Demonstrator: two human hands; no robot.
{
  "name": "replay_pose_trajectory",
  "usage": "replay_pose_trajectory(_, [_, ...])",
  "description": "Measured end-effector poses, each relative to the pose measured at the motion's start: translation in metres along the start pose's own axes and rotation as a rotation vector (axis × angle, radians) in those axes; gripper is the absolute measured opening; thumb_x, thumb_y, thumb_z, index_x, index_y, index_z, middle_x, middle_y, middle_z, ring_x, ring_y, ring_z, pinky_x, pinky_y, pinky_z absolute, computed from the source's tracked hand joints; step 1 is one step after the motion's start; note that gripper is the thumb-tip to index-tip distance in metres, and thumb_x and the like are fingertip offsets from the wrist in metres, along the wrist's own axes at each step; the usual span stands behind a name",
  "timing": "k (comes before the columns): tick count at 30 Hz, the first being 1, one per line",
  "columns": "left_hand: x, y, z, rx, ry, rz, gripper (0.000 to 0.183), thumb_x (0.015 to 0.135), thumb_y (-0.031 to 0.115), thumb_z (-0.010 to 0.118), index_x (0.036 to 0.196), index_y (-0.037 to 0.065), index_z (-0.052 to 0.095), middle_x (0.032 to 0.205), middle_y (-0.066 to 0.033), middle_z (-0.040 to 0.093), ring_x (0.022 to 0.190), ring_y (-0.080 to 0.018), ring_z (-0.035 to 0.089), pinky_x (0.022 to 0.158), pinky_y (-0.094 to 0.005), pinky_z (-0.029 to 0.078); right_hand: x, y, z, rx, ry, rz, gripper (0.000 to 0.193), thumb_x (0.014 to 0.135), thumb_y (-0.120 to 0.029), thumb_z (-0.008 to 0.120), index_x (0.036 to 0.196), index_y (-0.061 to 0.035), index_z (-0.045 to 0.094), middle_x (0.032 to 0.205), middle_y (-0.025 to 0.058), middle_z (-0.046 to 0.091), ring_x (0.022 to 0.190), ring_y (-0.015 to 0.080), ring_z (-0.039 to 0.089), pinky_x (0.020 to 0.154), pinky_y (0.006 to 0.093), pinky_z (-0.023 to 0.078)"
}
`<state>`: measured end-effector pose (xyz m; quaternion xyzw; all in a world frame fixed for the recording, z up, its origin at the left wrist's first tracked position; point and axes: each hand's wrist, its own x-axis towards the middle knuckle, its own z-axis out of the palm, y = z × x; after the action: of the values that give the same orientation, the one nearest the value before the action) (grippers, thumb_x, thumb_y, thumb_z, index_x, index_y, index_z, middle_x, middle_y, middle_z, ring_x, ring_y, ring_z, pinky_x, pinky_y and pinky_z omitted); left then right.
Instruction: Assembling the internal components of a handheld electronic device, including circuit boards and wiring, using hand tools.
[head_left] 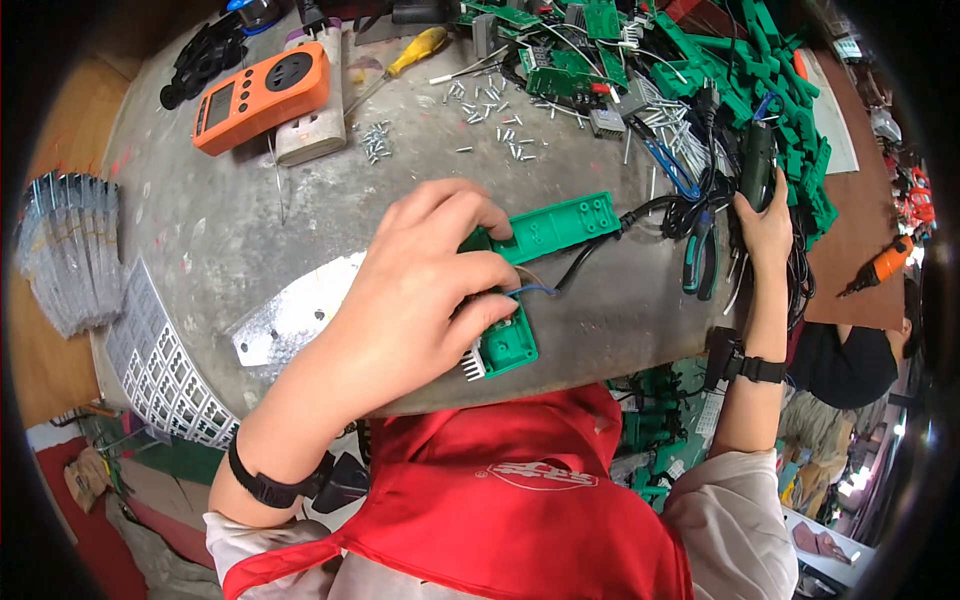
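My left hand (425, 265) is near the table's front edge, its fingers curled down onto an opened green plastic housing. One long housing half (560, 226) lies angled to the right, with a black cable (580, 262) running from its end. The other half (508, 348) sits closer to me, with a white finned part (473, 363) at its side. A blue wire (538, 290) shows by my fingertips; the rest of the inside is hidden under my hand. On the right, my right hand (768, 225) is closed around a dark, cylindrical power screwdriver (757, 160).
An orange meter (262, 97) rests on a white power strip (312, 140), beside a yellow-handled screwdriver (415, 52). Loose screws (485, 95), circuit boards (570, 70) and green housings (800, 130) spread along the back. Pliers (700, 255) lie near my right hand; a sticker sheet (165, 360) is left.
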<state>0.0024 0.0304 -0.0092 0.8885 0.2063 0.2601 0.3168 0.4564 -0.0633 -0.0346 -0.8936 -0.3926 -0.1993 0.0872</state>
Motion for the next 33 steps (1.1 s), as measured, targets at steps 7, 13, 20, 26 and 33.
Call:
replay_pose_trajectory(7, [-0.003, -0.014, 0.006, -0.055, -0.014, -0.038, 0.010, 0.073, 0.009, 0.075, 0.081, 0.003, 0.070, 0.102, -0.0084, 0.060, 0.104, -0.0308, 0.053, 0.088, -0.0399, 0.045, -0.034, -0.048, -0.086, 1.824, -0.315, 0.233, 0.068, 0.089, -0.024, 0.063, 0.142, 0.0081, 0.036, 0.104, 0.0135, 0.062, 0.087, 0.0198, 0.063, 0.082, 0.0305, 0.053])
replay_pose_trajectory(13, [-0.002, -0.017, 0.006, -0.099, 0.008, -0.041, 0.009, 0.074, 0.008, 0.075, 0.080, 0.003, 0.069, 0.102, -0.0079, 0.060, 0.104, -0.0309, 0.053, 0.088, -0.0396, 0.045, -0.082, -0.186, -0.162, 2.270, -0.716, -0.138, 0.056, 0.096, -0.035, 0.052, 0.133, 0.0045, 0.039, 0.078, 0.0023, 0.045, 0.067, 0.0124, 0.044, 0.068, 0.0300, 0.041])
replay_pose_trajectory(20, [-0.003, -0.017, 0.010, -0.102, 0.056, -0.015, 0.009, 0.073, 0.006, 0.074, 0.079, 0.004, 0.068, 0.099, -0.0076, 0.061, 0.103, -0.0317, 0.053, 0.086, -0.0393, 0.045, -0.118, -0.227, -0.164, 2.029, -0.541, -0.520, 0.069, 0.087, -0.063, 0.054, 0.119, -0.0024, 0.050, 0.072, 0.0008, 0.050, 0.060, 0.0132, 0.049, 0.061, 0.0303, 0.042])
replay_pose_trajectory(26, [-0.007, -0.023, 0.016, -0.128, 0.115, 0.005, 0.009, 0.072, 0.004, 0.074, 0.078, 0.004, 0.066, 0.098, -0.0071, 0.061, 0.102, -0.0312, 0.054, 0.084, -0.0402, 0.047, -0.122, -0.238, -0.164, 1.988, -0.616, -0.521, 0.066, 0.085, -0.065, 0.057, 0.107, -0.0037, 0.049, 0.072, 0.0021, 0.052, 0.059, 0.0147, 0.052, 0.060, 0.0296, 0.044])
replay_pose_trajectory(33, [-0.006, -0.028, 0.023, -0.159, 0.164, 0.033, 0.008, 0.071, 0.006, 0.073, 0.076, 0.004, 0.066, 0.096, -0.0073, 0.061, 0.101, -0.0309, 0.054, 0.084, -0.0411, 0.047, -0.118, -0.246, -0.163, 1.957, -0.624, -0.607, 0.064, 0.082, -0.065, 0.061, 0.100, -0.0050, 0.047, 0.069, 0.0023, 0.052, 0.055, 0.0145, 0.051, 0.055, 0.0288, 0.043])
